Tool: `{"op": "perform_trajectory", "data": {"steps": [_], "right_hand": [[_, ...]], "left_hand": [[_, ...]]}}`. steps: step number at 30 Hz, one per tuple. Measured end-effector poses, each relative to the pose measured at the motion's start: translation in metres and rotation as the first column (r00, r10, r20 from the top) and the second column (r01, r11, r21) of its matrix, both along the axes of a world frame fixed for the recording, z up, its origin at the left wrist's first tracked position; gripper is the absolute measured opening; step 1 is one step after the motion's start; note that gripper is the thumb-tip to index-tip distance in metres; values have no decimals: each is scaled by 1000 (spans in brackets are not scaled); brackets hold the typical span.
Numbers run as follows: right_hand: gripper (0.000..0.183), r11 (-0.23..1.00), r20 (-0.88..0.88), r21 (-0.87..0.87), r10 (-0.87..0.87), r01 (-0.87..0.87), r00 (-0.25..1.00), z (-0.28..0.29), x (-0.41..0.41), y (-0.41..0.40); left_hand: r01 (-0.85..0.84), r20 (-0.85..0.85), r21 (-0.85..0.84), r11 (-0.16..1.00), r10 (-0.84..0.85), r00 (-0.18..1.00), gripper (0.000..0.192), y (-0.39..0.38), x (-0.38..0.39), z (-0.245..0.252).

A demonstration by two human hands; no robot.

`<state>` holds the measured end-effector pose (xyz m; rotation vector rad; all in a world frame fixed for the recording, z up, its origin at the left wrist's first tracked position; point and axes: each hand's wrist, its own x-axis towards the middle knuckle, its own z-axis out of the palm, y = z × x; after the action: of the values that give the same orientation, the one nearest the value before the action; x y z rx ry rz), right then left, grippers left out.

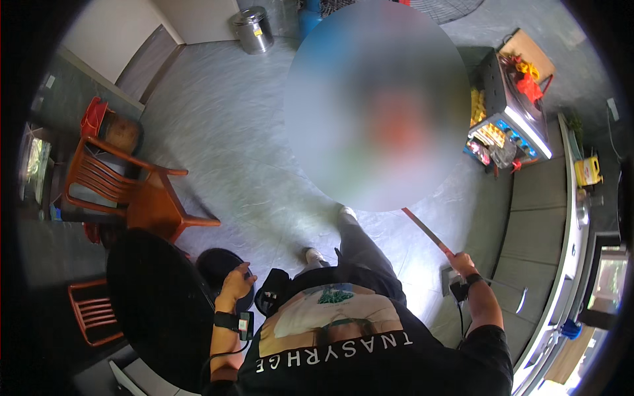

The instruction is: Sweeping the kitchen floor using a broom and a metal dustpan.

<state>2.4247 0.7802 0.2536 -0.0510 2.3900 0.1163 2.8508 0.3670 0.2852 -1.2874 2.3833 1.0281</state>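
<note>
My right hand [461,264] grips a long, thin reddish-brown stick [425,228] out to my right. The far end of the stick disappears behind a large blurred disc, so what it joins cannot be seen. My left hand [237,282] hangs in the air with nothing in it, its fingers loosely bent and apart. Below and beside that hand are a round black seat or stool [220,260] and a large round black tabletop [153,307]. Both my wrists carry strapped-on devices with cables.
A wooden chair [156,198] stands on the grey floor [233,148] to the left. A lidded metal pot [253,32] is by the far wall. At the right are a stove-like unit [515,123], grey cabinets [532,222] and a yellow jug [588,172]. The blur hides the area ahead.
</note>
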Motion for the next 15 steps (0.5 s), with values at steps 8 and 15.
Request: {"op": "perform_trajectory", "data": {"steps": [8, 15], "right_hand": [[52, 954, 6, -20, 300, -300, 954, -3, -129, -127], [50, 787, 2, -8, 616, -616, 787, -9, -192, -245]], "left_hand": [[-138, 59, -54, 989, 141, 988, 44, -5, -42, 3], [-366, 12, -11, 930, 367, 930, 45, 3, -100, 34]]}}
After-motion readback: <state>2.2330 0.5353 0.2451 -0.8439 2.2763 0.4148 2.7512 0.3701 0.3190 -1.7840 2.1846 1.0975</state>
